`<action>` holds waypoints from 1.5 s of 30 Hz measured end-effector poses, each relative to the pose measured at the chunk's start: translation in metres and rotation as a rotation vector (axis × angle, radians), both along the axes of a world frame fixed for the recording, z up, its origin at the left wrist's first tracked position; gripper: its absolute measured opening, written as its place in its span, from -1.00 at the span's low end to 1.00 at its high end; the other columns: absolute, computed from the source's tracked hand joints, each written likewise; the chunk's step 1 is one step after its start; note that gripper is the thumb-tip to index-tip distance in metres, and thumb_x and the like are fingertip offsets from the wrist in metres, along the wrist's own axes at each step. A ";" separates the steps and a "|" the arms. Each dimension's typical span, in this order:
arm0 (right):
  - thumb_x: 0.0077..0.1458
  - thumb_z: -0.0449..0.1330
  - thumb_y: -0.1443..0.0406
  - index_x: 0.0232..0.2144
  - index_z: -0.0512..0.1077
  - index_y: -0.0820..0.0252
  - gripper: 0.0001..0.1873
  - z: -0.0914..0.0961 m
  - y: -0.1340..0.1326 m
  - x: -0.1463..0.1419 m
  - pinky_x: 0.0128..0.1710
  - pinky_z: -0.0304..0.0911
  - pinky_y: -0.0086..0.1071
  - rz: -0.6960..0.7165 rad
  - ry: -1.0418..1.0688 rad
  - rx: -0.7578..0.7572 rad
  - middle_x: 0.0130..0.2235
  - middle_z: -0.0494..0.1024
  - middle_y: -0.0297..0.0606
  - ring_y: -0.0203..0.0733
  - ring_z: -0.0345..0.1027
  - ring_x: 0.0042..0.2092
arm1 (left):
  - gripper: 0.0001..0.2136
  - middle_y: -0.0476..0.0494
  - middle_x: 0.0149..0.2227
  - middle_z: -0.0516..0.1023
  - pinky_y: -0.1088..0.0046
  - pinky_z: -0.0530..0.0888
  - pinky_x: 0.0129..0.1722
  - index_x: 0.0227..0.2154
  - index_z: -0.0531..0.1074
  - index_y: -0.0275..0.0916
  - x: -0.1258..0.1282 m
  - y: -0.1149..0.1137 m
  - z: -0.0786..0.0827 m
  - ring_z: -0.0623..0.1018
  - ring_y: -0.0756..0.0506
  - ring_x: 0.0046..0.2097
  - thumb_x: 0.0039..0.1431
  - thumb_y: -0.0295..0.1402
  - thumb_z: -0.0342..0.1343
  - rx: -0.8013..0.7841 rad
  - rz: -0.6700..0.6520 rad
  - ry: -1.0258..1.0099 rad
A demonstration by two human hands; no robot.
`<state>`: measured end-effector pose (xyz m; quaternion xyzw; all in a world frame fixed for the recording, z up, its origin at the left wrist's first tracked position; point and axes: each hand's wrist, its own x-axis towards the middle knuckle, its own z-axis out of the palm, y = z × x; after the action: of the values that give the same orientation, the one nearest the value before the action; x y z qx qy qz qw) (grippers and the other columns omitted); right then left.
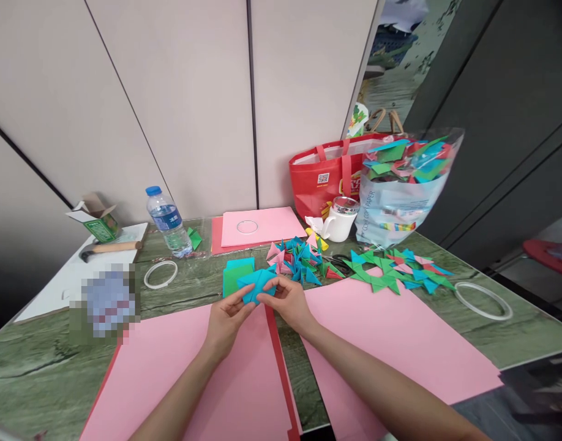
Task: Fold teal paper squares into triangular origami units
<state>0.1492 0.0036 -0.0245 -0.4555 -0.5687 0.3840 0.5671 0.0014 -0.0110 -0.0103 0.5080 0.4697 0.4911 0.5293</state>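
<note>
Both hands meet over the middle of the table on a blue piece of folded paper (257,285). My left hand (226,318) pinches its near left edge with thumb and fingers. My right hand (288,300) grips its right side, fingers curled over the fold. Just behind the paper lie a green square (231,278) and a blue square (240,264). A heap of folded blue, pink and green paper pieces (299,257) sits right behind my right hand.
Large pink sheets (391,337) cover the near table. A row of folded green and blue pieces (395,272), a white mug (338,223), a clear bag of paper pieces (403,184), a red bag (322,177), a water bottle (167,222), tape rings (483,300) and a hammer (109,248) stand around.
</note>
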 end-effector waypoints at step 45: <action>-0.27 0.25 0.29 -0.41 0.13 0.11 -0.62 0.008 0.000 0.000 -0.40 0.33 -0.39 0.261 0.283 -0.126 -0.41 0.35 -0.39 -0.30 0.33 -0.41 | -0.74 -0.06 -0.50 0.57 0.46 0.41 -0.39 -0.37 0.53 -0.25 -0.001 0.001 -0.002 0.48 -0.06 -0.43 -0.23 -0.34 0.25 0.029 0.111 0.065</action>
<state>0.1489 0.0035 -0.0162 -0.3540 -0.5123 0.5491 0.5574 0.0000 -0.0102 -0.0122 0.5044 0.5068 0.5099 0.4782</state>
